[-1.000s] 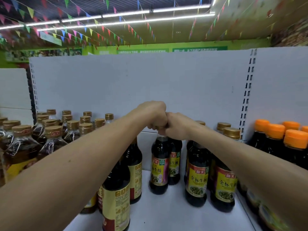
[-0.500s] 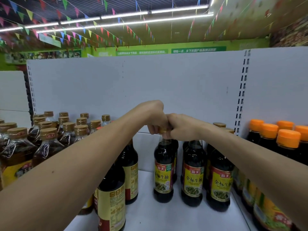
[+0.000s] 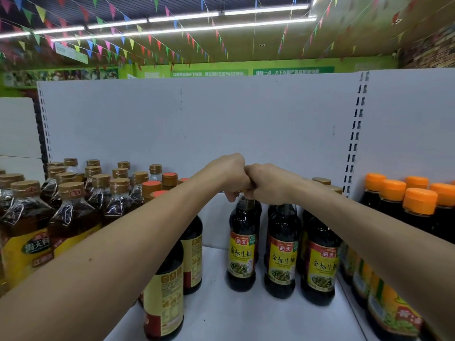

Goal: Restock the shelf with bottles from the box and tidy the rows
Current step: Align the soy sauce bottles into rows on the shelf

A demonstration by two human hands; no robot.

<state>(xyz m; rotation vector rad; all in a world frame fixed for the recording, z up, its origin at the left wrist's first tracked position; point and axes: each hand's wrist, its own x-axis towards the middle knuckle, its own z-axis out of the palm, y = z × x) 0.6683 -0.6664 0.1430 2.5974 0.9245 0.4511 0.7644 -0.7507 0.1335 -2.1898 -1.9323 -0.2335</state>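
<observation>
The soy sauce bottle (image 3: 242, 244) stands near the front of the white shelf (image 3: 246, 316), left of two matching ones. On my feed the left hand (image 3: 230, 178) is clenched round its cap and the right hand (image 3: 269, 185) grips the neighbour bottle (image 3: 282, 252) by its top. Both caps are mostly buried under knuckles. The orange-capped bottles (image 3: 418, 200) at far right are cut off.

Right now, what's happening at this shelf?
A person is straightening the front row of soy sauce bottles on the white shelf. The left hand grips the top of the leftmost bottle. The right hand grips the middle bottle, knuckles touching. Both bottles stand upright. No box is in view.
</observation>
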